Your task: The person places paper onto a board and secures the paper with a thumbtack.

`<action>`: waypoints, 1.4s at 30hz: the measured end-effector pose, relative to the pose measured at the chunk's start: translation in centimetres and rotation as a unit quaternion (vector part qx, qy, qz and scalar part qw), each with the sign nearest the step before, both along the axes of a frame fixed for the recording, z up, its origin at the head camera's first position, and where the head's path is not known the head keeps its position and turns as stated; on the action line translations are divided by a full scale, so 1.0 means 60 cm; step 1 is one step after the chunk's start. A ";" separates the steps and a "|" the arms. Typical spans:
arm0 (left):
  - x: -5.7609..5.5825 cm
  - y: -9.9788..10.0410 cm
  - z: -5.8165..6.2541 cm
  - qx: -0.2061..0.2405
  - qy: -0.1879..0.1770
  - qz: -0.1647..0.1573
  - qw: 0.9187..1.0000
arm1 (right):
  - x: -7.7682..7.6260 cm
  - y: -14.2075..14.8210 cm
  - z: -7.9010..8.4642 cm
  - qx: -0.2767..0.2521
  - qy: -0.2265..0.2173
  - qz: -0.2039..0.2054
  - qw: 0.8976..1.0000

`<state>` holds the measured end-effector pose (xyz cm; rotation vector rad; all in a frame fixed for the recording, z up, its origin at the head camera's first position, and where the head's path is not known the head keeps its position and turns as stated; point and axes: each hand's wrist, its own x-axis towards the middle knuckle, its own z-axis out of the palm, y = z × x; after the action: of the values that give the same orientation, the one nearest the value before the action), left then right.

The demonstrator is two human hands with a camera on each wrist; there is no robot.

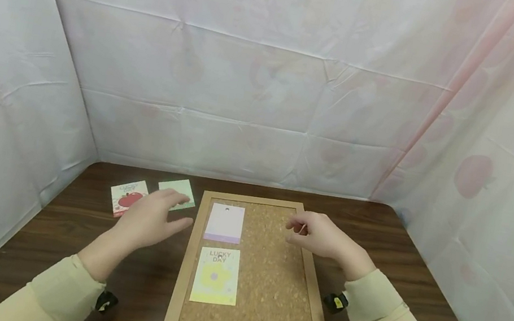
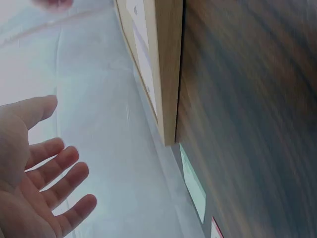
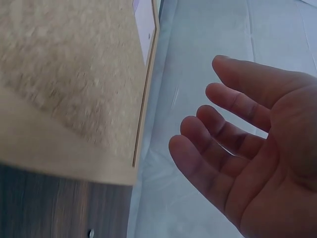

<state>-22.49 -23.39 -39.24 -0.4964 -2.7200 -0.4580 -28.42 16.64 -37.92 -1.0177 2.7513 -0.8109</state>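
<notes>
A cork board (image 1: 276, 284) with a light wooden frame lies on the table. Two paper sheets are on its left half: a white one with a purple lower band (image 1: 224, 223) above a yellow "LUCKY DAY" flower sheet (image 1: 217, 277). Each has a small round pin near its top. My left hand (image 1: 148, 221), fingers spread and holding nothing, hovers left of the board near a pale green sheet (image 1: 185, 189) that it partly covers. Over the board's upper right edge is my right hand (image 1: 318, 234), its fingers loosely bent with nothing between them.
A "LUCKY" sheet with a red fruit (image 1: 129, 198) lies on the dark wooden table (image 1: 62, 241) at the far left. Light cloth (image 1: 249, 84) hangs around the back and sides. A small shiny thing (image 3: 90, 233) is on the table beside the board.
</notes>
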 end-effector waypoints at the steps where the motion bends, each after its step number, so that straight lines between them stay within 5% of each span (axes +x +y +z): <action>1: -0.002 -0.005 0.002 0.005 -0.001 0.006 1.000 | 0.002 0.005 0.000 0.001 -0.004 -0.005 1.000; 10: -0.021 -0.046 0.011 0.020 0.005 0.043 0.999 | 0.013 0.047 -0.012 0.026 0.008 -0.023 0.999; 18: -0.040 -0.084 0.008 0.025 -0.002 0.079 0.997 | 0.021 0.069 -0.028 0.027 -0.031 -0.044 0.998; 30: -0.061 -0.139 -0.008 0.041 -0.059 0.116 0.991 | 0.036 0.083 -0.056 0.017 -0.103 -0.050 0.993; 35: -0.068 -0.155 -0.017 0.022 -0.075 0.126 0.989 | 0.042 0.082 -0.061 0.019 -0.105 -0.049 0.993; 42: -0.080 -0.164 -0.029 -0.005 -0.111 0.126 0.986 | 0.051 0.079 -0.066 0.001 -0.167 -0.058 0.984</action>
<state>-27.27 -33.24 -40.95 -0.1047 -2.9455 -0.4544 -25.37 21.35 -41.87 -0.6544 2.5368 -0.9017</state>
